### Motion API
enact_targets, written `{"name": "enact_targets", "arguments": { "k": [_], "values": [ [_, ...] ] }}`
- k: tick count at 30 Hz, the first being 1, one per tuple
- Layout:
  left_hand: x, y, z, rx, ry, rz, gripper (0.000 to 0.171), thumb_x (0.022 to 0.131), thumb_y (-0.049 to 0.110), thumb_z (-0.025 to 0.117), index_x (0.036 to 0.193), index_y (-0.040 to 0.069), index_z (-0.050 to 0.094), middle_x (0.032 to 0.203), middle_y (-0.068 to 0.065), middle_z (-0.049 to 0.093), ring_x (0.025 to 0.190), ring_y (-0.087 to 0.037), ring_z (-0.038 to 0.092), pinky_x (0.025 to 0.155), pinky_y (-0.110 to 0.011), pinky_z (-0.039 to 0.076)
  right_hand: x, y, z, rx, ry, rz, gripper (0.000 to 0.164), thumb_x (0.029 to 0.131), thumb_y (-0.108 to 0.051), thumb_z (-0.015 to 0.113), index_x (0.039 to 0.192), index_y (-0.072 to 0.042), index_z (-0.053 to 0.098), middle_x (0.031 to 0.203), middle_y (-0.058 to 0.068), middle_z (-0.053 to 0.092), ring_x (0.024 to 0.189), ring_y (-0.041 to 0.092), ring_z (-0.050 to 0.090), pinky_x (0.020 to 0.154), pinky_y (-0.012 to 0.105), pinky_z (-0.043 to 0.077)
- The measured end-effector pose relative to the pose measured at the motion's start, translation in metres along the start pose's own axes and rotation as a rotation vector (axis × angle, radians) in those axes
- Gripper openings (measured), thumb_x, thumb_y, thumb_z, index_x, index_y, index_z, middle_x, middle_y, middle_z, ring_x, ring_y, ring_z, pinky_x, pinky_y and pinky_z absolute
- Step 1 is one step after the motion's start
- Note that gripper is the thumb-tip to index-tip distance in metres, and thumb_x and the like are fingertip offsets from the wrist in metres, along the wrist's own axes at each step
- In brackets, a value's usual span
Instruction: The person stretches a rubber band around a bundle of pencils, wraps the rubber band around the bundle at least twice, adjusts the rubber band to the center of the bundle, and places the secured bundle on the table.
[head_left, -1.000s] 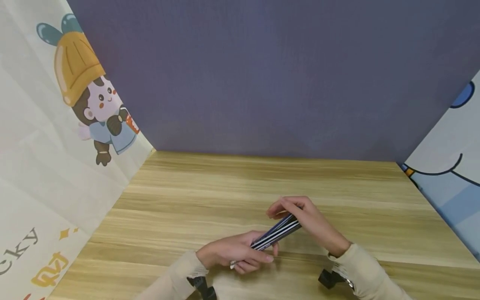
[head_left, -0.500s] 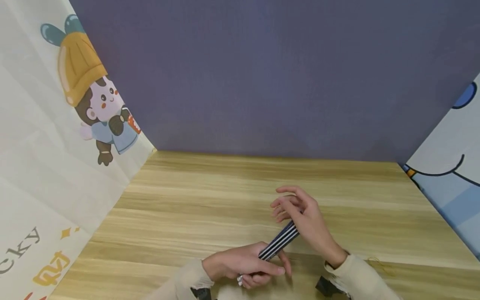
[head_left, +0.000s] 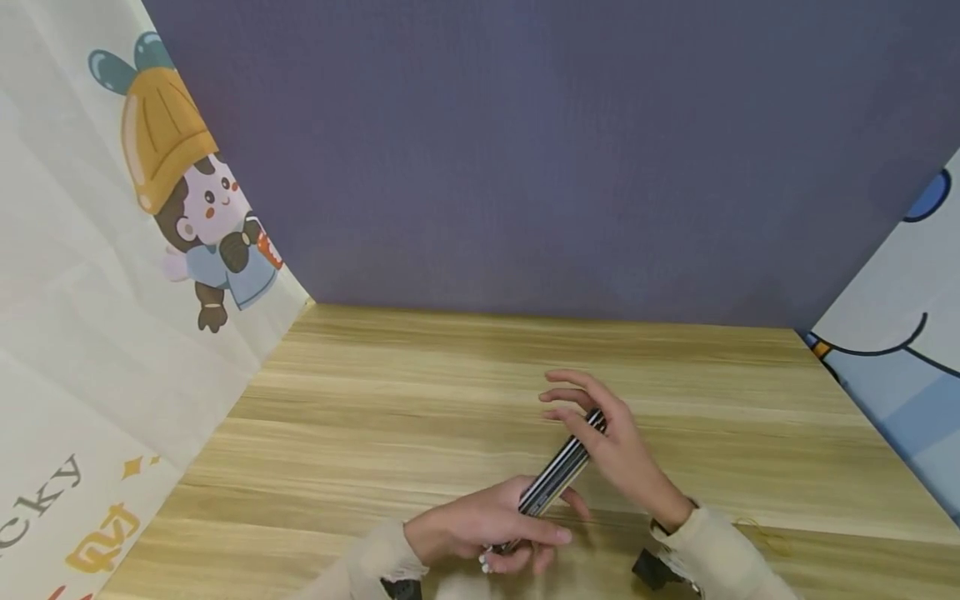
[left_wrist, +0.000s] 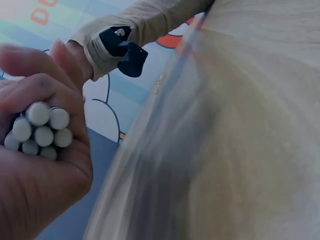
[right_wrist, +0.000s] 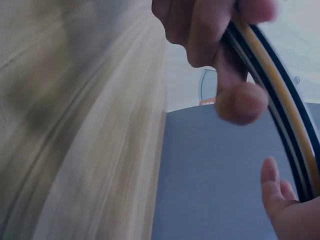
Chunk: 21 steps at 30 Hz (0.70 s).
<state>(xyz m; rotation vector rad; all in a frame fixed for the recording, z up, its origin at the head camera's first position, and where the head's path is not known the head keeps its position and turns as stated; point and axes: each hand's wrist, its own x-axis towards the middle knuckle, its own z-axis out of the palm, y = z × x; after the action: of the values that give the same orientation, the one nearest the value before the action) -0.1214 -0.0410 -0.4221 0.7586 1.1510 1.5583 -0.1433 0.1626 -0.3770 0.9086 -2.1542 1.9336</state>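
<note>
My left hand (head_left: 491, 521) grips a slanting bundle of dark, striped pencils (head_left: 555, 479) near its lower end. White round ends (left_wrist: 43, 136) poke out of that fist in the left wrist view, packed together, several in number. At the bundle's upper end is my right hand (head_left: 615, 437), its fingers loosely extended and the thumb lying across the pencils. The right wrist view has the bundle running from the left hand (right_wrist: 200, 35) down to the right hand (right_wrist: 297, 220), with a yellow stripe among the dark ones. The pencils' middle parts inside the left fist are hidden.
A wood-grain table (head_left: 375, 400) lies under both hands. Behind it rises a dark blue-grey panel (head_left: 525, 167). Printed cloths hang at the left (head_left: 67, 275) and right (head_left: 900, 292). A thin yellow loop (head_left: 765, 533) lies near the right sleeve.
My left hand has shifted right and slightly down with the pencils. The right hand's fingers have lifted and spread. The bundle is steeper, and a different side of it now faces up.
</note>
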Motion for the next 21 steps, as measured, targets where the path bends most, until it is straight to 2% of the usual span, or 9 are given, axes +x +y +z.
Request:
{"name": "enact_targets", "arguments": {
  "k": [3, 7, 9, 12, 14, 15, 18, 21],
  "values": [
    [-0.001, 0.002, -0.003, 0.013, 0.016, 0.038, 0.034, 0.104, 0.007, 0.048, 0.136, -0.002, 0.041, 0.063, 0.001, 0.061, 0.032, -0.002, 0.039, 0.025, -0.025, 0.023, 0.0, 0.003, -0.003, -0.106, 0.006, 0.015, 0.04, 0.103, 0.001, 0.049, 0.142, -0.007, 0.051, 0.137, 0.012, 0.058, 0.122, 0.032, 0.058, 0.095, 0.04, 0.056],
    [-0.002, 0.004, -0.008, 0.034, 0.03, 0.031, 0.028, 0.104, 0.007, 0.048, 0.128, -0.006, 0.043, 0.063, -0.002, 0.061, 0.033, -0.002, 0.041, 0.025, -0.024, 0.023, 0.0, 0.007, -0.007, -0.289, 0.009, 0.081, 0.042, 0.102, -0.009, 0.056, 0.143, -0.02, 0.052, 0.142, 0.003, 0.055, 0.124, 0.025, 0.057, 0.092, 0.033, 0.057],
    [-0.002, 0.005, -0.01, 0.056, 0.047, 0.019, 0.024, 0.104, 0.008, 0.049, 0.124, -0.005, 0.046, 0.063, -0.003, 0.061, 0.033, -0.003, 0.041, 0.025, -0.023, 0.023, -0.001, 0.009, -0.006, -0.276, 0.0, 0.084, 0.044, 0.103, -0.009, 0.053, 0.145, -0.021, 0.048, 0.145, 0.005, 0.051, 0.124, 0.027, 0.057, 0.093, 0.035, 0.057],
    [-0.002, 0.005, -0.013, 0.092, 0.069, -0.001, 0.018, 0.105, 0.011, 0.05, 0.119, 0.0, 0.048, 0.061, -0.002, 0.061, 0.032, -0.004, 0.04, 0.026, -0.023, 0.024, -0.001, 0.012, -0.003, -0.155, -0.013, 0.064, 0.043, 0.106, -0.005, 0.046, 0.147, -0.015, 0.045, 0.144, 0.011, 0.05, 0.118, 0.032, 0.062, 0.092, 0.041, 0.057],
    [-0.001, 0.004, -0.013, 0.12, 0.087, -0.009, 0.015, 0.105, 0.014, 0.051, 0.117, 0.005, 0.049, 0.06, -0.002, 0.059, 0.032, -0.004, 0.038, 0.025, -0.024, 0.024, -0.001, 0.013, 0.001, -0.086, -0.005, 0.047, 0.039, 0.106, -0.004, 0.043, 0.144, -0.011, 0.048, 0.136, 0.013, 0.055, 0.109, 0.032, 0.066, 0.089, 0.042, 0.058],
    [-0.001, 0.004, -0.013, 0.134, 0.094, -0.016, 0.015, 0.105, 0.016, 0.052, 0.116, 0.006, 0.049, 0.059, -0.001, 0.059, 0.032, -0.005, 0.038, 0.025, -0.024, 0.024, -0.002, 0.013, 0.003, -0.091, 0.012, 0.044, 0.036, 0.106, -0.005, 0.044, 0.141, -0.01, 0.052, 0.129, 0.012, 0.059, 0.102, 0.03, 0.069, 0.085, 0.04, 0.06],
    [-0.002, 0.005, -0.013, 0.172, 0.106, -0.022, 0.018, 0.104, 0.019, 0.053, 0.117, 0.006, 0.048, 0.058, -0.001, 0.057, 0.031, -0.005, 0.037, 0.024, -0.027, 0.024, -0.004, 0.014, 0.01, -0.202, 0.065, 0.045, 0.025, 0.104, -0.01, 0.052, 0.126, -0.009, 0.064, 0.103, 0.006, 0.071, 0.081, 0.02, 0.073, 0.07, 0.034, 0.063],
    [-0.002, 0.005, -0.012, 0.195, 0.11, -0.028, 0.023, 0.104, 0.019, 0.055, 0.119, 0.004, 0.048, 0.059, 0.0, 0.056, 0.032, -0.005, 0.037, 0.024, -0.027, 0.025, -0.005, 0.015, 0.012, -0.341, 0.088, 0.082, 0.018, 0.101, -0.015, 0.06, 0.116, -0.012, 0.07, 0.082, 0.0, 0.073, 0.068, 0.012, 0.07, 0.061, 0.028, 0.06]
  ]
}}
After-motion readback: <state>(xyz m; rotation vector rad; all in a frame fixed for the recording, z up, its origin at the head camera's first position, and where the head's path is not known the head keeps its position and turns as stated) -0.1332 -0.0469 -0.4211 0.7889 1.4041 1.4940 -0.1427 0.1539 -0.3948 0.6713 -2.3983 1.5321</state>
